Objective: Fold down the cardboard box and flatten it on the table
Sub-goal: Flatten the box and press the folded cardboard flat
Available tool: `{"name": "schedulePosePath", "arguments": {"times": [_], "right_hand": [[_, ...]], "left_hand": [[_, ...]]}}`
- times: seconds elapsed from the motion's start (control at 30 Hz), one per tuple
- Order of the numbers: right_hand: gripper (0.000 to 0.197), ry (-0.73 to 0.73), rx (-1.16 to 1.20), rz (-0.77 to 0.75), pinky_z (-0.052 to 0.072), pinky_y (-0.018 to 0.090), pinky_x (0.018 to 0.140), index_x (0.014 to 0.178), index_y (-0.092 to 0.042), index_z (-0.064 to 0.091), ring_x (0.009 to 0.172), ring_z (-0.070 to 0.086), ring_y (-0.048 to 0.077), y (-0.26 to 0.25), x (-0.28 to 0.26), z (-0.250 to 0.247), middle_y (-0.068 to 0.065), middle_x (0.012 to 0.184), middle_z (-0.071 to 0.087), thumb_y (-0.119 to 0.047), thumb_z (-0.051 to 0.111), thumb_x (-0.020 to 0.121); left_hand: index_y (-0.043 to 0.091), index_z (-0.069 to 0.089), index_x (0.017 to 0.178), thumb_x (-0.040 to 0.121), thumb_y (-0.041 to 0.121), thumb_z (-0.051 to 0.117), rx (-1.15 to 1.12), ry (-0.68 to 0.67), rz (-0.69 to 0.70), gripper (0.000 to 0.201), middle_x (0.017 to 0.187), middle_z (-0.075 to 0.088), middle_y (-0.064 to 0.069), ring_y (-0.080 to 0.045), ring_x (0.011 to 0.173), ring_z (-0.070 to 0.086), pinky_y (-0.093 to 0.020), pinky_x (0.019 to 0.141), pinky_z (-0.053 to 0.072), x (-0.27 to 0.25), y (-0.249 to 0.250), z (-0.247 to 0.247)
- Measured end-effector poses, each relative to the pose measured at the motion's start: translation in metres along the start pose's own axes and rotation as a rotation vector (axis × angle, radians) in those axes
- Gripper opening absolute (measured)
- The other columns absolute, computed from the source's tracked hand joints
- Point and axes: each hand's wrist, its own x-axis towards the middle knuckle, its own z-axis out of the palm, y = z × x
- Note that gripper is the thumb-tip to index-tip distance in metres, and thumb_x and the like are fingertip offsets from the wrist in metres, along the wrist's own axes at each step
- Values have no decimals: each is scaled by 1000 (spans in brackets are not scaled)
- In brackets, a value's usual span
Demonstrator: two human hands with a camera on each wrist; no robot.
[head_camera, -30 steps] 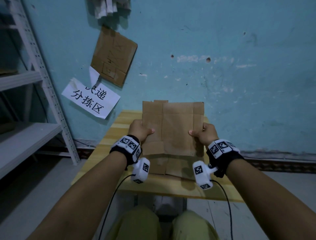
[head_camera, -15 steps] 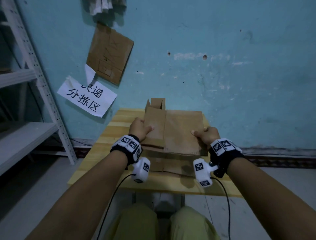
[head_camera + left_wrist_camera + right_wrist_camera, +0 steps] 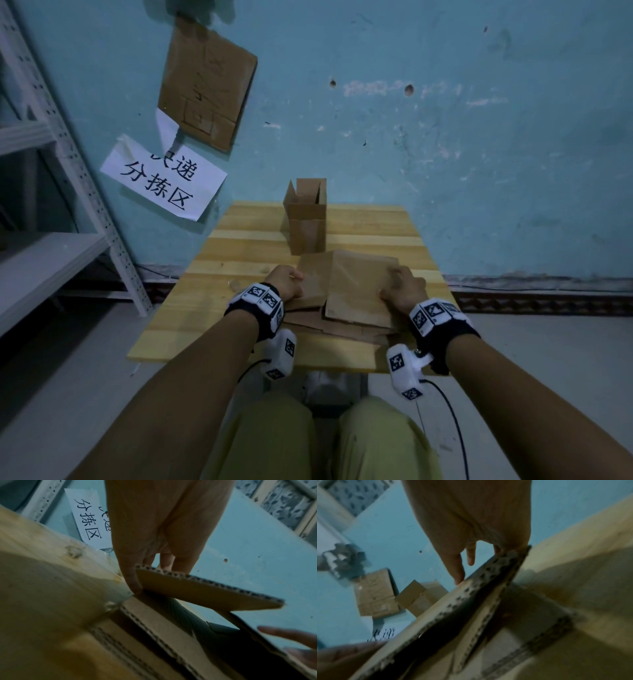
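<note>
Paper sign [image 3: 163, 178] on wall, shelving [image 3: 51, 144] left.

A person's right hand [image 3: 471, 524] reaches down from the top of the frame, its grip on the raised edge of a collapsed cardboard box [image 3: 471, 599], the fingers [image 3: 458, 572] resting on the upper face and the corrugated edge showing dark and blurred below them. The box lies tilted over more flat cardboard on a pale wooden table [image 3: 590, 574]. Behind, against a blue wall [image 3: 388, 534], a small open carton [image 3: 419, 597] stands beside a cardboard sheet [image 3: 375, 593] fixed to the wall. Part of another hand [image 3: 342, 660] shows at the lower left.
</note>
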Motion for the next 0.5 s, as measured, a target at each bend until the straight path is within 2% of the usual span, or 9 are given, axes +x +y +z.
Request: {"name": "schedulePosePath", "arguments": {"times": [0.07,0.13,0.2,0.3,0.5], "right_hand": [[64,-17,-148,-95,30,40,108,144,-27,30,136,28,39,0,-1,5,18,151,13,-35,61,88],[63,-77,-338,-144,23,40,113,147,-30,24,141,19,36,3,1,13,14,156,5,-43,53,91],[61,-165,-477,-145,22,41,115,149,-31,17,143,14,36,7,3,19,10,158,1,-46,43,95],[58,-255,-530,-130,17,46,117,150,-33,8,145,6,35,13,4,22,4,159,-4,-45,34,99],[53,-248,-538,-103,13,54,116,148,-39,7,146,1,33,13,8,24,-2,159,-7,-42,29,100]], "left_hand": [[1,59,118,81,-7,63,44,-15,8,37,133,52,-17,-30,123,49,-36,105,42,1,-2,2],[2,56,124,82,-5,63,110,-20,23,43,136,51,-15,-28,126,47,-35,107,39,0,-3,5],[6,54,128,83,-1,64,200,-6,44,47,139,49,-11,-26,128,46,-31,107,39,-1,-7,8],[9,52,131,85,4,64,300,18,88,48,141,46,-9,-25,129,45,-29,106,38,-4,-12,9],[6,53,131,85,10,65,396,10,95,48,140,48,-10,-25,129,46,-30,107,37,-6,-11,11]]}}
